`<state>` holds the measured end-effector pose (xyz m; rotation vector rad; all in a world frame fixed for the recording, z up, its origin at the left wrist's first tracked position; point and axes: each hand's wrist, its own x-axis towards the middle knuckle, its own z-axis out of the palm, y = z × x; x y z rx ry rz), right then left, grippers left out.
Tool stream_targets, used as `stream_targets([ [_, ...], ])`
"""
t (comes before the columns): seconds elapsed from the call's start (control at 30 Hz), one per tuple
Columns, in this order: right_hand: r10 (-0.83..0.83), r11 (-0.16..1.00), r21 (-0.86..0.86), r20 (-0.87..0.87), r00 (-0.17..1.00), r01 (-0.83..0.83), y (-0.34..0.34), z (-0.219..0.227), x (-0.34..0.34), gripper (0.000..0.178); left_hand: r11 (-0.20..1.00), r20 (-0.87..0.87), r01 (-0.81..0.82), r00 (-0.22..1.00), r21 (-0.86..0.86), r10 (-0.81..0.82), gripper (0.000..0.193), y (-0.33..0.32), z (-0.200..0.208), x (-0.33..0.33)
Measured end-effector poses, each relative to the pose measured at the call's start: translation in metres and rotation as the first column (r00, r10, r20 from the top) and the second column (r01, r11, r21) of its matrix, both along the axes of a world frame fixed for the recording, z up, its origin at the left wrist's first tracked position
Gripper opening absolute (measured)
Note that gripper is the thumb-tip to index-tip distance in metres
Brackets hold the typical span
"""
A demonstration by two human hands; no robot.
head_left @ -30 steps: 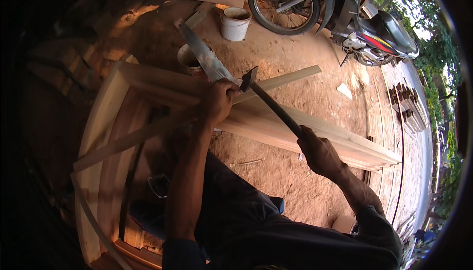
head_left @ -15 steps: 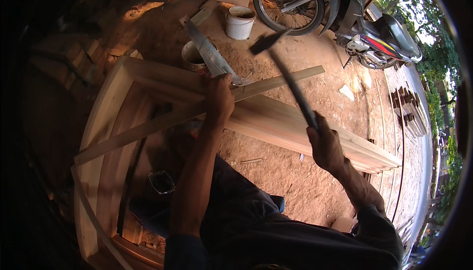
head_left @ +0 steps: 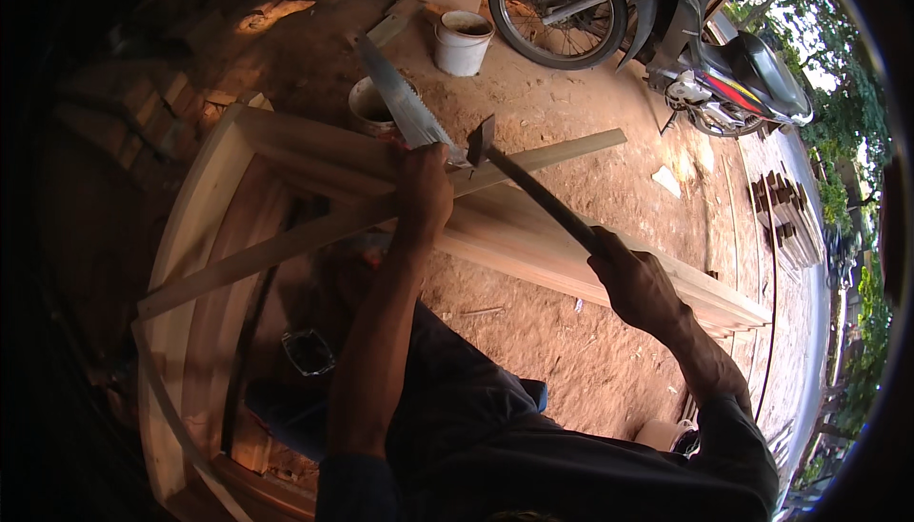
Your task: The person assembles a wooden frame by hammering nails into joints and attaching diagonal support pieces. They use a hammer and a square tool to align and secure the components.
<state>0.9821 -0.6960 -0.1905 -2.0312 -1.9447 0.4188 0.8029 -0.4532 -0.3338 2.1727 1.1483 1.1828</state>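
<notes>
My right hand grips the handle of a hammer. The hammer's dark head is just above a long wooden strip, close to a small, thin nail-like point. Closed over the strip where it crosses a wooden frame is my left hand; its fingertips are partly hidden. A handsaw slants up and left from behind this hand, teeth facing right. Its handle end is hidden by the hand, so whether the fingers also touch it does not show. The strip's left end rests on the frame's left side.
Beyond the frame stand a white bucket and a second bucket beside the saw. A motorcycle is parked at the far right. Stacked timber lies at the right. Another thin strip runs down the near left.
The hammer has swung down and left, its head dropping from above to close by the strip near my left hand. The saw has shifted slightly. My left hand stays in place.
</notes>
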Motion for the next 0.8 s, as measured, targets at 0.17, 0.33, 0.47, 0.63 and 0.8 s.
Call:
stream_targets([
  [0.17,-0.044,0.932,0.345,-0.2,0.979,0.112,-0.006,-0.01,0.0,0.048,0.999,-0.067,0.006,0.998,-0.044,-0.009,0.013,0.0,-0.001,0.0],
  [0.33,-0.031,0.999,0.017,-0.042,0.999,0.031,-0.005,-0.02,0.004,0.049,0.999,-0.007,0.019,1.0,-0.034,-0.02,0.015,0.001,-0.001,0.0],
  [0.47,-0.198,0.939,0.236,-0.226,0.954,0.251,-0.01,-0.025,0.005,0.048,0.996,-0.047,-0.005,0.999,-0.084,0.001,0.017,-0.001,0.0,0.001],
  [0.63,-0.032,0.999,-0.036,-0.081,0.996,0.029,-0.01,-0.031,0.007,0.046,0.998,-0.136,-0.021,0.99,0.057,0.029,0.018,-0.001,0.002,-0.003],
  [0.8,-0.32,0.934,0.113,-0.15,0.935,0.338,-0.013,-0.03,0.005,0.047,0.996,-0.109,-0.002,0.994,-0.086,-0.007,0.015,-0.002,0.004,0.0],
])
